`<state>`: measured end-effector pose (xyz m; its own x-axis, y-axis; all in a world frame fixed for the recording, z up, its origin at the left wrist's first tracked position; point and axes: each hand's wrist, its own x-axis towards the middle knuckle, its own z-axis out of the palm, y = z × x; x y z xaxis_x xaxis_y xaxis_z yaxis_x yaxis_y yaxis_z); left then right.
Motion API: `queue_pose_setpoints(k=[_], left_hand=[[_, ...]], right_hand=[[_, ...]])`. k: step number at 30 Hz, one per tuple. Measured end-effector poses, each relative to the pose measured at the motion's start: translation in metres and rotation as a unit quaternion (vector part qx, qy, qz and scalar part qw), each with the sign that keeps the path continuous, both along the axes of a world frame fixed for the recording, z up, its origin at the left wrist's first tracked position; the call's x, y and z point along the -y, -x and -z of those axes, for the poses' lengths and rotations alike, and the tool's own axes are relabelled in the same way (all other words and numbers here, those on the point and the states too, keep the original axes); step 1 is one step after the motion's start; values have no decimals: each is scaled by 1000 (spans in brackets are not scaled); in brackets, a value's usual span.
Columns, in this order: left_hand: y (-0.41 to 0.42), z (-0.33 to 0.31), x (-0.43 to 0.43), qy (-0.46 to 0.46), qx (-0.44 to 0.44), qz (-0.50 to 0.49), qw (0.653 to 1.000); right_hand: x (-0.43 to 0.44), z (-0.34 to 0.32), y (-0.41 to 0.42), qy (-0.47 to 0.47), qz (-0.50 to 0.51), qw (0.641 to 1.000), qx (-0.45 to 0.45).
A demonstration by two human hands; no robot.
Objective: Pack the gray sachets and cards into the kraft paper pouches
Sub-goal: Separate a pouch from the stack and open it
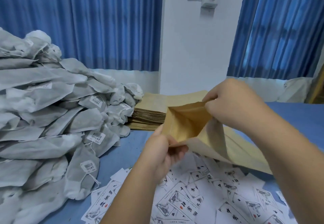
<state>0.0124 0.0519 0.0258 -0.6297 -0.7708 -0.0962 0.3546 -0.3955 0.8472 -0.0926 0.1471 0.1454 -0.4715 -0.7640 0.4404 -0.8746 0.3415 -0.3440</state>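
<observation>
I find the kraft paper pouch (185,127) held off the desk (122,155) between both hands. The left hand (163,155) pinches the near lip and the right hand (233,104) pinches the far lip, so both sets of fingers are clamped on paper and the mouth is spread wide. Its long axis runs from that mouth, up and to the left, down to the closed end at lower right. The gray sachets (43,118) are heaped well to the left, on the side the mouth faces, and the cards (192,197) lie scattered directly beneath. I judge the left hand nearer the sachets (it would first have to let go of its lip). Nothing is visible inside the pouch.
</observation>
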Motion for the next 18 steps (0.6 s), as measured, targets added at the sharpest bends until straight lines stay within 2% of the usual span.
queue_pose_setpoints(k=[4, 7, 14, 18], left_hand=[[-7, -1, 9, -133, -56, -25, 989], [-14, 0, 16, -178, -83, -52, 979], [-17, 6, 21, -160, -23, -98, 982], [-18, 0, 13, -116, 0, -124, 985]], right_hand=[[18, -15, -4, 13, -35, 997, 65], [34, -13, -5, 23, -52, 993, 107], [47, 6, 0, -3, -82, 984, 160], [48, 7, 4, -9, -106, 978, 178]])
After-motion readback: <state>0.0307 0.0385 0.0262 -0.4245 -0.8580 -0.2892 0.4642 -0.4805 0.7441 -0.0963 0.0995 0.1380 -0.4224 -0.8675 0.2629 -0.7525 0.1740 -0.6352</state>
